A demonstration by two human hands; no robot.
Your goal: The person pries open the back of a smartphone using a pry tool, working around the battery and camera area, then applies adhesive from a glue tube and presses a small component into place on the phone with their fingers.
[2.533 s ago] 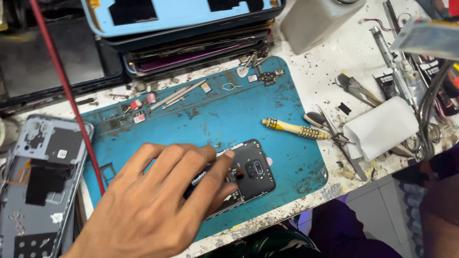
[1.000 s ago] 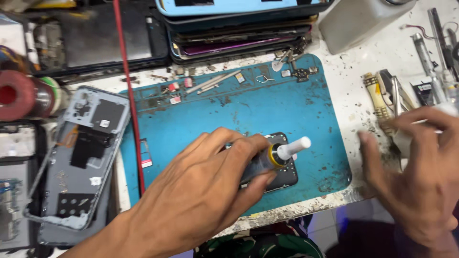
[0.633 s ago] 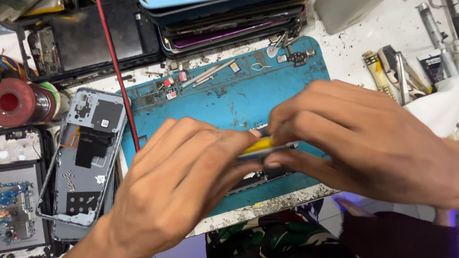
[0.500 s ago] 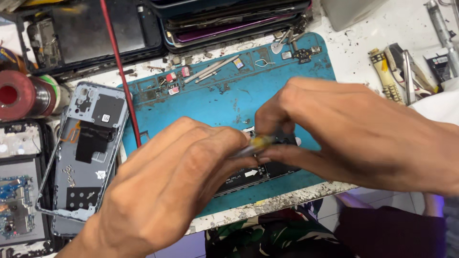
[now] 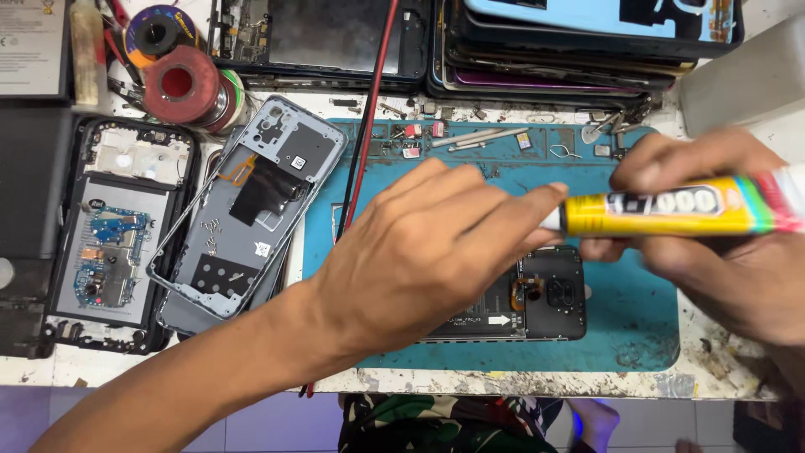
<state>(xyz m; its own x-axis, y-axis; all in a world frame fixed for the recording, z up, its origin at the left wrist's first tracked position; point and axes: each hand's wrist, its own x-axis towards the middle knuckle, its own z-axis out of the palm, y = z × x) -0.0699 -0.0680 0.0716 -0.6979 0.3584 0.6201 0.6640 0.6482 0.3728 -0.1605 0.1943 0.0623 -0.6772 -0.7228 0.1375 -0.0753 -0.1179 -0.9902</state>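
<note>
A: What is being carried by the worktop [image 5: 759,382], going from the largest thing down?

B: A blue mat [image 5: 637,335] is being used as the work surface. On it a dark opened phone [image 5: 537,302] is lying flat, near the front edge and partly hidden under the left hand [image 5: 419,252]. A grey phone frame [image 5: 251,210] is resting tilted just beside the mat, and a stack of phone backs [image 5: 579,42] is being kept at the far edge.

A: How are the hands being used?

B: The left hand is being held over the phone with fingers together, tips touching the nozzle end of a yellow glue tube [image 5: 671,214]. The tube is being held crosswise above the phone, its body clasped in the closed grip of the right hand [image 5: 713,252]. Whether the left fingertips are pinching a cap cannot be told.

A: How would the tube and phone be judged to handle?

B: The tube is probably light and soft, giving under pressure, so it is best held at mid-body. The phone seems stiff but fragile inside; its edges are the safer hold.

A: Any containers?

B: None is being shown open; only the tube, its contents unseen, and loose small parts [image 5: 470,138] lying on the mat.
</note>
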